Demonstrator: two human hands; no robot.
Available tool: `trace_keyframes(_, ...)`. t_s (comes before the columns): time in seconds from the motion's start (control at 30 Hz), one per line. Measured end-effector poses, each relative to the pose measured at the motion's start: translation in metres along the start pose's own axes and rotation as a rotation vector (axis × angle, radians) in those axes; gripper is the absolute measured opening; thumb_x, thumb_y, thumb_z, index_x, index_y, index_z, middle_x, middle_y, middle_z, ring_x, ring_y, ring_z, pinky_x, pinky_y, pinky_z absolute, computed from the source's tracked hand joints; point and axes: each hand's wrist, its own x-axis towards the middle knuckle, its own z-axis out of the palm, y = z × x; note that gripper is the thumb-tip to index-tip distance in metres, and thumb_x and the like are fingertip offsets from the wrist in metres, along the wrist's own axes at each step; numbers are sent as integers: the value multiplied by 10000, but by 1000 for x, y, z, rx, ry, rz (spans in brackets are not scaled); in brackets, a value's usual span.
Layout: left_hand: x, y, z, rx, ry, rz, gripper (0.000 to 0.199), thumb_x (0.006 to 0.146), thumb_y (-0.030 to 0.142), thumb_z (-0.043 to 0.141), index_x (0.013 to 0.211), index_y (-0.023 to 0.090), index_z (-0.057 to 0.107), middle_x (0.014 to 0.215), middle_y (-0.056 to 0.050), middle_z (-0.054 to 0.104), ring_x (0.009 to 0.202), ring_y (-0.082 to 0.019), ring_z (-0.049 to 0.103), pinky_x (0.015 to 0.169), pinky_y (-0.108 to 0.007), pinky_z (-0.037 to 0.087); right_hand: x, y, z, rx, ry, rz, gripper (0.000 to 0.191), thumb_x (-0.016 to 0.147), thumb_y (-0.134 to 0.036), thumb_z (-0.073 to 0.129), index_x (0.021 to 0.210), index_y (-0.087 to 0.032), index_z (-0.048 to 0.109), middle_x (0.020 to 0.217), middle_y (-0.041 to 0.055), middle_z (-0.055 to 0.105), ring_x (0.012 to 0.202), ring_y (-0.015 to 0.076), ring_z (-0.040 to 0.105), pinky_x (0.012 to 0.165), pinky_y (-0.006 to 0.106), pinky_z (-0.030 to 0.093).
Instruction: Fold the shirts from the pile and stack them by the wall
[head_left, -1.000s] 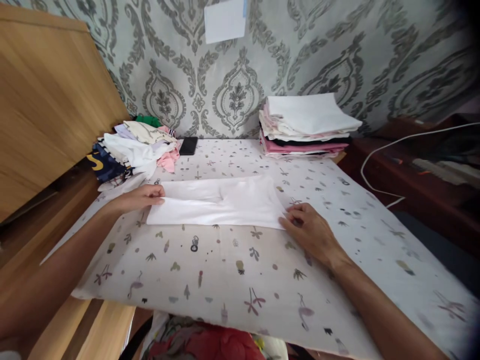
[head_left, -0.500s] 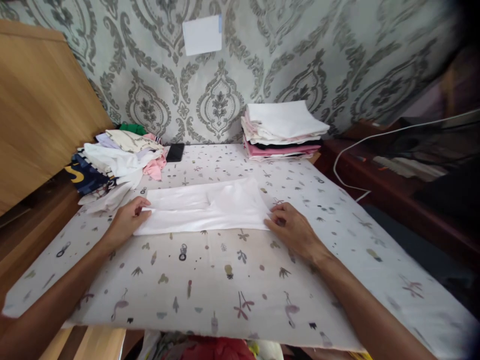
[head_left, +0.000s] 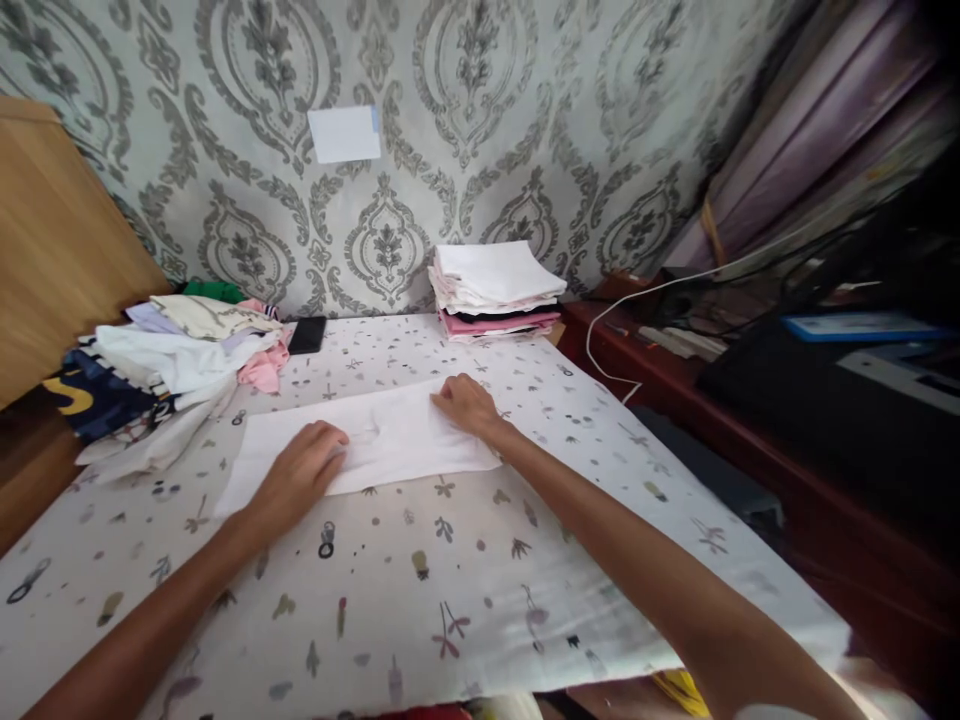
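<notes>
A white garment [head_left: 401, 440], folded into a long strip, lies flat across the patterned cloth in front of me. My left hand [head_left: 304, 465] rests on its left part, palm down, thumb apart from the fingers. At the strip's far right corner, my right hand [head_left: 466, 405] has its fingers curled and pinched on the fabric. My right wrist covers part of that end. The garment's exact kind cannot be made out.
A loose heap of clothes [head_left: 172, 350] lies at the left, beside a black phone [head_left: 307, 335]. Folded clothes stand in a neat stack [head_left: 495, 285] by the wall. A white cable [head_left: 600, 325] runs over the dark red furniture [head_left: 675, 375] at right.
My left hand has moved from the strip's left end inward onto the fabric. My right hand has shifted from the near right corner to the far one. The view has turned right.
</notes>
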Motion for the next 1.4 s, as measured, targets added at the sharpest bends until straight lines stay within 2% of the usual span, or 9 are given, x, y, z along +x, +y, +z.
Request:
trace_keyframes(0.3,-7,-9,15,-20,-32,81,247,1013,332,362,1119,237,564,1219,-92,627,1133,-255,563,962,-424,449,2,8,14,24,134,-65,167,899,-216,493,840,-191,647,1026,89,661,901,201,598,728,293,437)
trace_keyframes(0.43,-8,-9,17,14,-45,108,297,1029,350,344,1148,220,584,1282,-110,627,1257,-260,534,1057,-443,425,0,8,14,-15,141,-119,215,888,-202,498,1028,-178,660,1043,114,668,931,237,610,781,337,477)
trace_keyframes(0.57,-11,-3,20,76,-32,121,384,1046,397,321,1313,215,529,1500,-120,495,1426,-250,407,1190,-478,320,-6,-3,20,-43,241,-381,351,927,-243,451,1217,-145,623,1196,182,640,1133,323,580,947,461,474)
trace_keyframes(0.67,-14,-4,24,106,-79,149,439,1055,430,286,1428,258,443,1586,-72,404,1502,-186,287,1242,-445,245,-17,-11,38,-35,159,-634,441,991,-347,375,1316,-134,583,1381,190,576,1299,318,513,1067,491,421)
trace_keyframes(0.77,-23,-17,23,119,-153,125,522,1043,508,290,1508,280,350,1633,-58,323,1523,-167,230,1249,-421,215,-25,-11,58,-71,83,-701,527,1018,-442,324,1414,-151,515,1518,175,470,1419,296,415,1138,508,360)
trace_keyframes(0.97,-53,-65,-10,123,-191,-41,601,1016,563,307,1540,269,307,1650,-73,278,1533,-216,203,1250,-462,113,-24,-2,69,-119,59,-672,566,1027,-499,280,1460,-190,473,1570,151,409,1470,268,348,1178,514,314)
trace_keyframes(1.1,-65,-96,-34,113,-30,-274,603,995,534,318,1484,187,383,1584,-151,380,1460,-279,335,1199,-471,240,-27,-7,62,-95,33,-630,577,1024,-497,276,1455,-171,480,1571,165,403,1476,291,334,1178,530,316)
trace_keyframes(1.23,-56,-113,-44,197,117,-493,459,926,526,408,1153,174,594,1136,-140,652,1105,-307,579,984,-450,439,-36,-39,57,-33,-1,-643,561,1023,-465,297,1469,-172,470,1582,164,384,1484,315,312,1188,560,287)
trace_keyframes(1.4,-24,-119,-43,208,78,-626,352,890,553,474,913,211,556,961,-88,644,944,-273,609,793,-355,457,-46,-104,67,27,-107,-756,508,1022,-353,344,1456,-130,484,1607,178,329,1497,308,282,1201,533,269)
